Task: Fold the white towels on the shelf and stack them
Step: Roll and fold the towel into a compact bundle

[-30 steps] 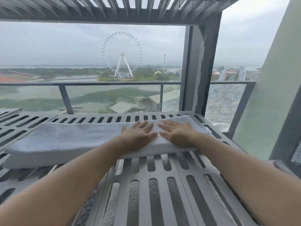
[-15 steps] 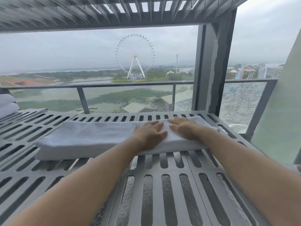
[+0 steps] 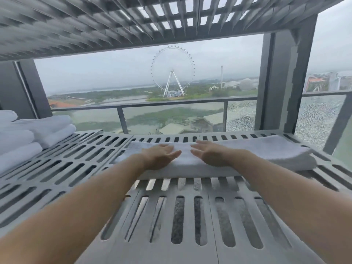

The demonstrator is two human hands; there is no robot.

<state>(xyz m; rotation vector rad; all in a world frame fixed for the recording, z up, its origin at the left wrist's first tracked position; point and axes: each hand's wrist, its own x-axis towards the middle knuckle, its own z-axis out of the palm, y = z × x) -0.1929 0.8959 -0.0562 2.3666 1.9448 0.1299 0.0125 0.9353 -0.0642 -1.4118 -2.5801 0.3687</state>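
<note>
A long white towel [image 3: 270, 151], folded lengthwise, lies across the grey slatted shelf [image 3: 182, 216]. My left hand [image 3: 162, 155] rests flat on its left part, fingers together and pointing right. Flat on the towel's middle lies my right hand [image 3: 211, 154], fingertips pointing left toward the other hand, a small gap between them. Neither hand grips the cloth. At the shelf's far left sits a stack of folded white towels [image 3: 24, 136].
Another slatted shelf [image 3: 133, 25] hangs close overhead. A dark upright post [image 3: 285, 82] stands at the back right, another post [image 3: 24, 88] at the back left. Behind the shelf runs a glass balcony railing [image 3: 171, 105].
The view has swung left, bringing the towel stack into sight. My hands have slid leftward along the towel, from its right end toward its middle and left part.
</note>
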